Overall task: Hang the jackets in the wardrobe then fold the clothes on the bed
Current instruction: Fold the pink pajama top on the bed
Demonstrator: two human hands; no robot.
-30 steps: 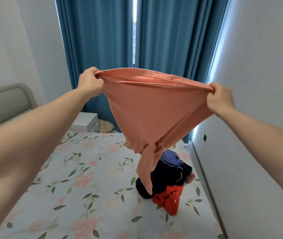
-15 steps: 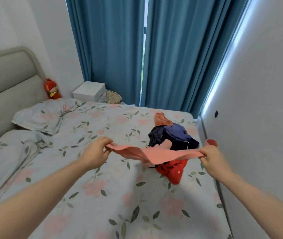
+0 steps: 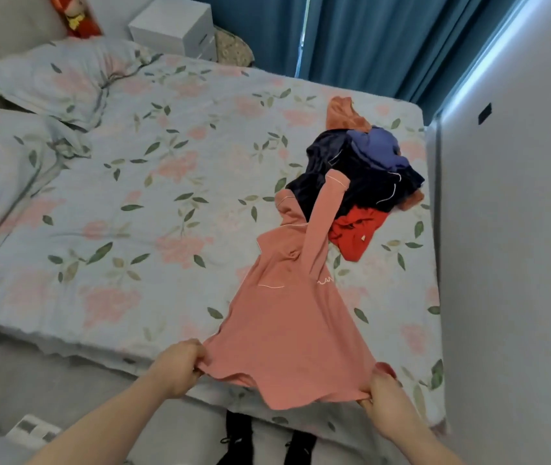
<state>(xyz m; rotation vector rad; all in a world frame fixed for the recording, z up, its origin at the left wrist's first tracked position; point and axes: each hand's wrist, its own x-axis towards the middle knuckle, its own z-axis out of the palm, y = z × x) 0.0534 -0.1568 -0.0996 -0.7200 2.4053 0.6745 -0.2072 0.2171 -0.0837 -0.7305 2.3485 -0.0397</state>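
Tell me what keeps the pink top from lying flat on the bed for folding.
The pile of unfolded clothes does: the pink top's sleeve and collar end drape over the pile's near edge. The left hand and right hand grip its hem at the bed's near edge.

Legible text: none.
Pink top: small white embroidered mark on its right edge, toward the clothes pile; too small to read.
Red garment: small pale tag, beside the pink top's sleeve; unreadable.
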